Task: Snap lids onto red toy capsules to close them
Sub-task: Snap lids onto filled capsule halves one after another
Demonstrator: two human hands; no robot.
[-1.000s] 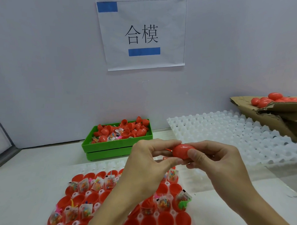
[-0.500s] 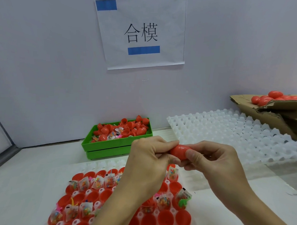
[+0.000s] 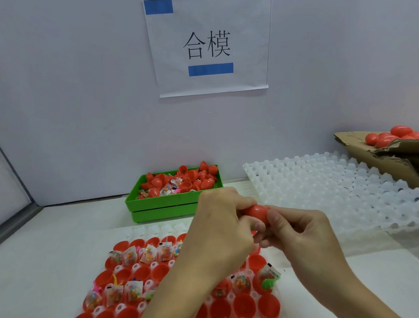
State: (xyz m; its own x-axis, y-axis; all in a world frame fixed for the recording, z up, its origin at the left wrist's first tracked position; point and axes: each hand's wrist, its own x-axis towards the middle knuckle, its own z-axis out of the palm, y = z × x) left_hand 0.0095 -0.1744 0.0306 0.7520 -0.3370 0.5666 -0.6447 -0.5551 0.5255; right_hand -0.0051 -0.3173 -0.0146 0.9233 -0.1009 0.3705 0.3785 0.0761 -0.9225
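Red egg-shaped plastic capsule (image 3: 256, 212), above the white cell tray (image 3: 152, 231), is grasped endwise by left hand (image 3: 221, 228) and right hand (image 3: 303, 231), evidently pressing halves together.

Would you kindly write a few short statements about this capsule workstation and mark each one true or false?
1. Both hands grip one red capsule. True: the left hand and the right hand hold it between them, above the tray.
2. The green bin is empty. False: it holds loose red capsule halves and small toy packets.
3. The white tray at the right has capsules in every pocket. False: its visible pockets hold none.
4. Closed red capsules lie in the cardboard box at the far right. True.
5. The near tray holds open red halves, some with packets in them. True.
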